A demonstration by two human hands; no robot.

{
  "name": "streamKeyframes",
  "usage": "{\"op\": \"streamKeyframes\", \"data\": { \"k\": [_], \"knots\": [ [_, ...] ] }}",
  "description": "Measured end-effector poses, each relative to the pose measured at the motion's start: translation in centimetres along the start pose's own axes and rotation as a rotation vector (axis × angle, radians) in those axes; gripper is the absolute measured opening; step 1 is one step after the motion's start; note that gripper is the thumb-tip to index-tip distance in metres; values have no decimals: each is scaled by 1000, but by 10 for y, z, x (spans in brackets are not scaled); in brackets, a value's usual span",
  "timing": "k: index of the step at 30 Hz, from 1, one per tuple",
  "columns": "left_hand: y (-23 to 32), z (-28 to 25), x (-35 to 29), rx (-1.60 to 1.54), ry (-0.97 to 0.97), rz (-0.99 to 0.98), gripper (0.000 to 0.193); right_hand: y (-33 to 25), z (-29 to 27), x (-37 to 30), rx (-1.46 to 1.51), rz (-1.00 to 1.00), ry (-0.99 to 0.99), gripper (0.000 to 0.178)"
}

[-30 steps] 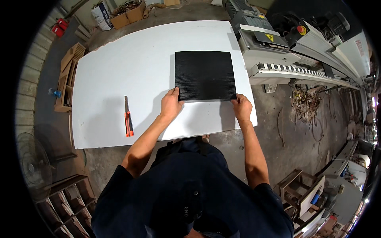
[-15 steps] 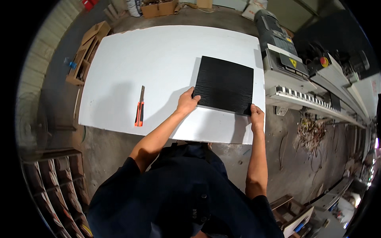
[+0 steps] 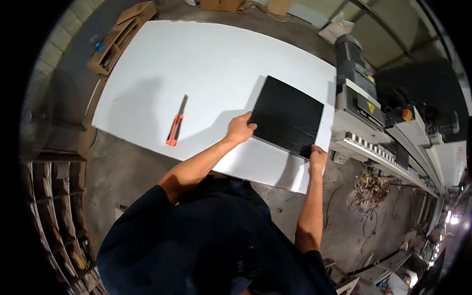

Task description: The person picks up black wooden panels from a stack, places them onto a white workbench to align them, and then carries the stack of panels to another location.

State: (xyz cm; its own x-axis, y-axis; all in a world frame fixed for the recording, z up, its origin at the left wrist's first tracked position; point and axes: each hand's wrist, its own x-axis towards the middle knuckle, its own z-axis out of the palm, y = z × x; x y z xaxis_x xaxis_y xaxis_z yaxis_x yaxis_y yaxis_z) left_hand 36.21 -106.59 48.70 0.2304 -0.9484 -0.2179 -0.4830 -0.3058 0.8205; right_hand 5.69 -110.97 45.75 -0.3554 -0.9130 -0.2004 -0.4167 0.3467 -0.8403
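White sheeting covers the worktable [image 3: 211, 69], whose broad top spreads from ten o'clock across twelve to about four, around the view's centre. Beside its right end, from one to four o'clock, runs a grey-and-white machine [image 3: 350, 114] with a slotted rail and a dark finned electric motor [image 3: 350, 54] at two. Toward eight o'clock stands a dark compartment rack [image 3: 54, 162] filled with strip-like pieces, and between ten and eleven sits an open brown box [image 3: 135, 14]. A tangled heap of strips [image 3: 369, 191] lies on the floor near four o'clock.

Black and finely ridged, the rectangular panel [image 3: 287, 115] is over the right part of the worktable, just off centre toward two o'clock, turned askew; I cannot tell whether its underside touches the white surface. The left hand [image 3: 240, 129] pinches the panel at its own nine o'clock edge, thumb over the top face, fingertips partly hidden. The right hand [image 3: 318, 157] pinches the near corner at the panel's five o'clock.

Orange and black, a utility knife [image 3: 176, 125] lies by itself toward ten o'clock, blade exposed and pointing to about one. Smallest is a red mushroom-head button [image 3: 406, 114] between two and three o'clock.
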Motion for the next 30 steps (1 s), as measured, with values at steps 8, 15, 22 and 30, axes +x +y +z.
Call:
{"op": "streamKeyframes", "data": {
  "k": [8,15,22,30],
  "knots": [
    [-19,11,6,-290,61,235,50,13,5,5,-28,-171,-10,24],
    [-16,10,-8,215,21,536,64,1,-3,-5,16,37,-73,33],
    [-15,-5,-4,487,-63,570,80,9,5,-5,34,-86,-61,37],
    [-18,0,0,548,-75,562,79,10,3,-6,58,-83,-35,36]
  ]
}}
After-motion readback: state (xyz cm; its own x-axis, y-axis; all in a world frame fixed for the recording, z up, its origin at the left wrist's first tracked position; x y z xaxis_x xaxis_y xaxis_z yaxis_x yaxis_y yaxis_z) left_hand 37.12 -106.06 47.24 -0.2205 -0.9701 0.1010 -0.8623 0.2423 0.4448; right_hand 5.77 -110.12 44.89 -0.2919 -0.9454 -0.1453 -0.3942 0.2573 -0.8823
